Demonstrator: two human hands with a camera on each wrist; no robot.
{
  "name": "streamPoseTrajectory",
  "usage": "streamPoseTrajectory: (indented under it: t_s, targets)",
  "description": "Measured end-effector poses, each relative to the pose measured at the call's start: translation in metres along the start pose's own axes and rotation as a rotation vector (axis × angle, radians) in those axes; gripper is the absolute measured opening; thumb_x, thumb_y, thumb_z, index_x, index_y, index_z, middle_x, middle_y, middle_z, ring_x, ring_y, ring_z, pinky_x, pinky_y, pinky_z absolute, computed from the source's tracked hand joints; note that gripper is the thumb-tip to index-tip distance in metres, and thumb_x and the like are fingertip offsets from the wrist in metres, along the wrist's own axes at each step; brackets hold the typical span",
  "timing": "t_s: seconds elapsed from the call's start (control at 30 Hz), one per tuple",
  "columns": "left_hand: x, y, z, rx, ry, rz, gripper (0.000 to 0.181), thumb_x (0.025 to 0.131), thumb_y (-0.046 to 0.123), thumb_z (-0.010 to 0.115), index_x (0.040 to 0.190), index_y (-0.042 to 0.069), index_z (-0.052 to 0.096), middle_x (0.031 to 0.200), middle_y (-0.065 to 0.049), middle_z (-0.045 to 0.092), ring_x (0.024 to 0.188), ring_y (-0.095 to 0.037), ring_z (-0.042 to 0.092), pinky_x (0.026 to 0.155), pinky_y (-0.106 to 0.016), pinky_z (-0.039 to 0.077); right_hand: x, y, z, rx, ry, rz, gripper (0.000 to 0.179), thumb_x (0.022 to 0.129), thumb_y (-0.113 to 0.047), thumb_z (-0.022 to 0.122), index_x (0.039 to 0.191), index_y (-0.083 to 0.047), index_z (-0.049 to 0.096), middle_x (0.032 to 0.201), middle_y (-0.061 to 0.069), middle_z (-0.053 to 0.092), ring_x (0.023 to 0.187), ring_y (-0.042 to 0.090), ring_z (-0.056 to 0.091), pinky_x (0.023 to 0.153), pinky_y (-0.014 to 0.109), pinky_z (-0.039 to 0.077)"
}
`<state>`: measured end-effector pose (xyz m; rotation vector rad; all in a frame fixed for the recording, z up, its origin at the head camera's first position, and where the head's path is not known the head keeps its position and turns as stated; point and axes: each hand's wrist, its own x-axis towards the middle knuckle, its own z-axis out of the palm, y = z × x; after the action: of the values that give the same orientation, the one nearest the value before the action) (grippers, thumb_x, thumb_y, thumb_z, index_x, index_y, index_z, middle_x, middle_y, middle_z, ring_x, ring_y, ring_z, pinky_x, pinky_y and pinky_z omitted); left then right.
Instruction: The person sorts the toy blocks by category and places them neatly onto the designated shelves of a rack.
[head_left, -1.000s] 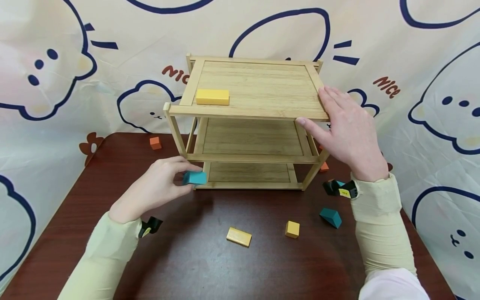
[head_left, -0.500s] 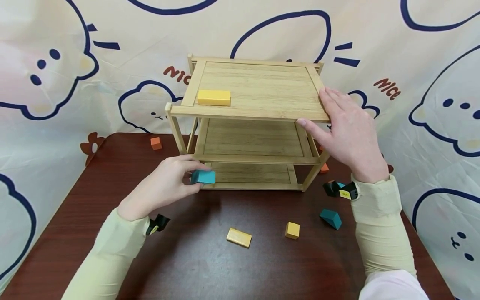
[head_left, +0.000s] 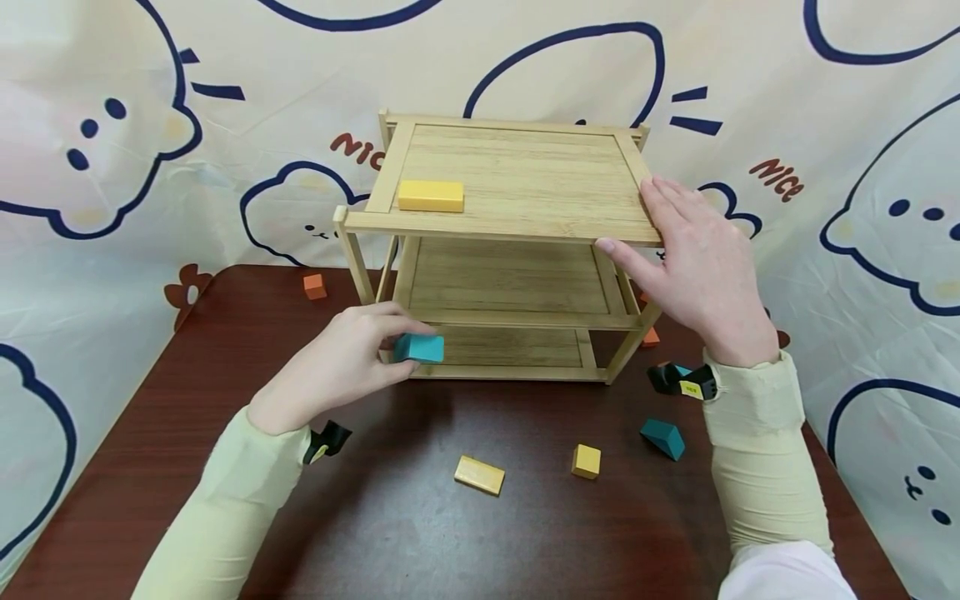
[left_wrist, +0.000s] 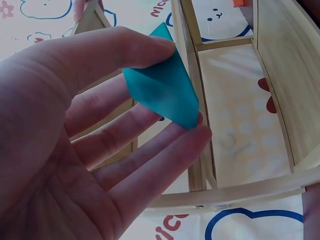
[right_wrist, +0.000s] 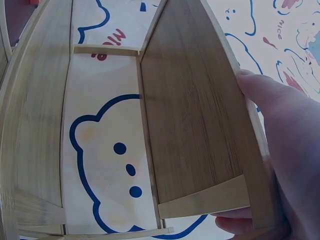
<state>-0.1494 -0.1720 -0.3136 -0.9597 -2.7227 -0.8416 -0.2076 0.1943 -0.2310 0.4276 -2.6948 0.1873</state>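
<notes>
Head view faces forward, down at shelf (head_left: 510, 279); both wrist views, nearer, share it.

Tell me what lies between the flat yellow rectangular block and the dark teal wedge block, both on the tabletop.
A small yellow cube-like block sits between them, as the head view shows.

Your teal block (head_left: 423, 348) looks smooth, your shelf (head_left: 525, 167) is smooth, grained wood, your table (head_left: 405, 533) glossy and wood-grained, and your sleeves (head_left: 757, 450) wrinkled cloth.
</notes>
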Motion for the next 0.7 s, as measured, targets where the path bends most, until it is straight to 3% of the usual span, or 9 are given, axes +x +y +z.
streamPoseTrajectory:
  t_s: [0.27, 0.7]
  targets:
    - [0.005, 0.003, -0.001, 0.012, 0.031, 0.044, 0.034, 0.076, 0.014, 0.074, 0.11, 0.016, 0.07, 0.097, 0.006, 0.06, 0.076, -0.01, 0.055, 0.064, -0.028, 0.05, 0.0, 0.0, 0.0, 0.006, 0.009, -0.006, 0.084, 0.085, -0.067, 0.046, 0.147, -0.014, 0.032, 0.149, 0.008, 0.03, 0.134, 0.028, 0.029, 0.097, 0.056, 0.031]
    - [0.012, 0.013, -0.008, 0.016, 0.047, 0.047, 0.035, 0.077, 0.013, 0.075, 0.112, 0.018, 0.069, 0.099, 0.007, 0.059, 0.083, -0.009, 0.055, 0.07, -0.026, 0.049, -0.001, 0.0, 0.0, 0.009, 0.02, -0.014, 0.083, 0.085, -0.067, 0.047, 0.147, -0.013, 0.032, 0.148, 0.008, 0.031, 0.133, 0.03, 0.031, 0.095, 0.057, 0.032]
